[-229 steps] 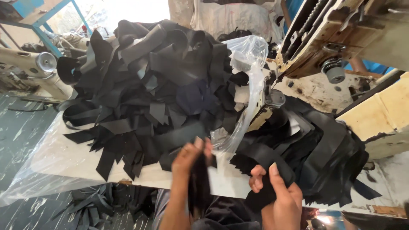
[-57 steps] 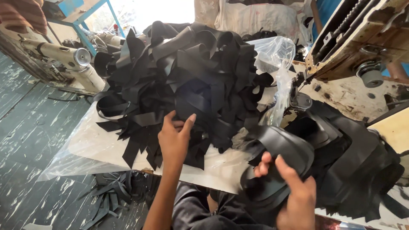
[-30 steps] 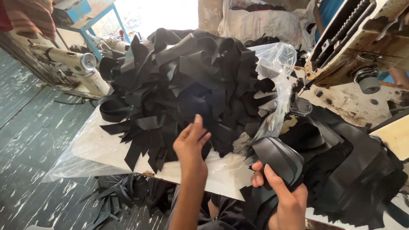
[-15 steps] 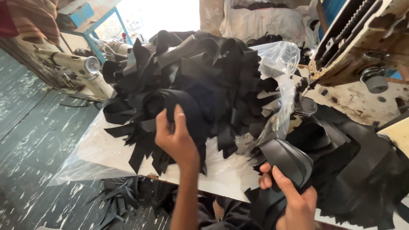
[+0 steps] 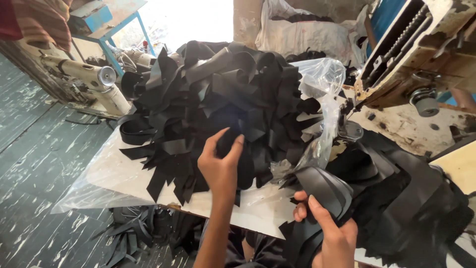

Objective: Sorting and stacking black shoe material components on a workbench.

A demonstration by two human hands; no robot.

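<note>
Hands: left [image 5: 220,166] pinches black strip pile [image 5: 223,99] on clear plastic sheet [image 5: 99,183], right [image 5: 329,233] grips curled strips [image 5: 325,186].

A crumpled clear plastic bag [image 5: 322,94] stands open at the right edge of the tabletop. A bulging white sack [image 5: 302,32] sits behind it against the wall. No labels, signs or screens show.

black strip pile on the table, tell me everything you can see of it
The black strip pile is a tall, tangled mound of flat, matte, leather-like bands, many curled or looped, ends splaying out. It sits on a clear plastic sheet over the white table. The left hand pinches a strip at its front edge.
</note>
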